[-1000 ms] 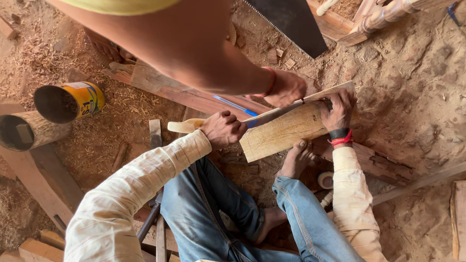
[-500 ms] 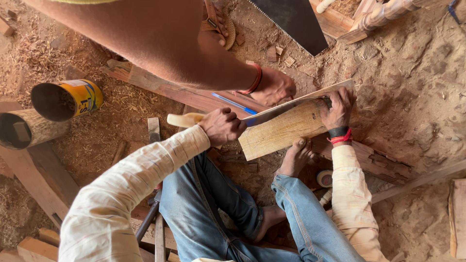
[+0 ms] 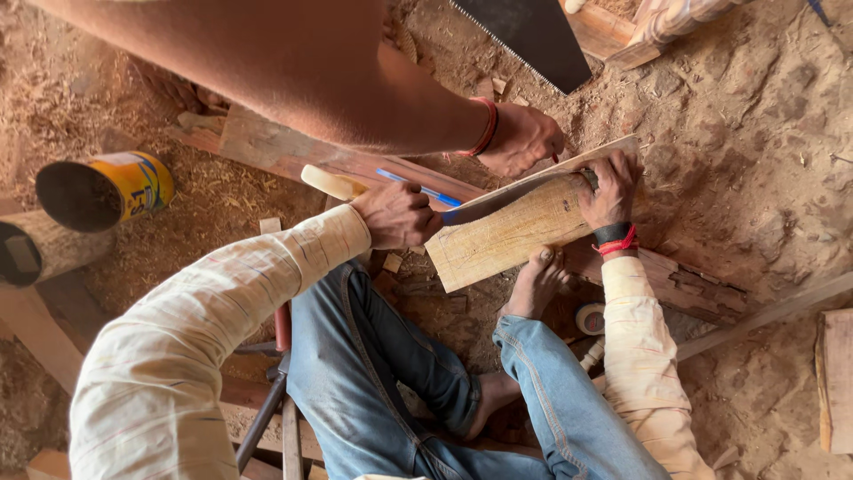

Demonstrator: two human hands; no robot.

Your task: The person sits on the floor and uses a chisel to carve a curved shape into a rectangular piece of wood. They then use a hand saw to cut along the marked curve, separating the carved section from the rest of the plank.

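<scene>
Pale, rough, stripy wood makes the block (image 3: 511,236), lying on the sandy floor (image 3: 755,160) by a bare foot (image 3: 538,280), and the left hand (image 3: 395,213) and right hand (image 3: 609,191) each keep a closed grip on its ends, best held steady while another person's hand (image 3: 524,138) marks the thin strip (image 3: 533,178) on top.

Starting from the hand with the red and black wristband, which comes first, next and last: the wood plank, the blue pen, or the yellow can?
From the right hand:
1. Wood plank, right under its fingers, touching.
2. Blue pen, further left, beside the left hand.
3. Yellow can, lying far off at the left on the sawdust.
</scene>
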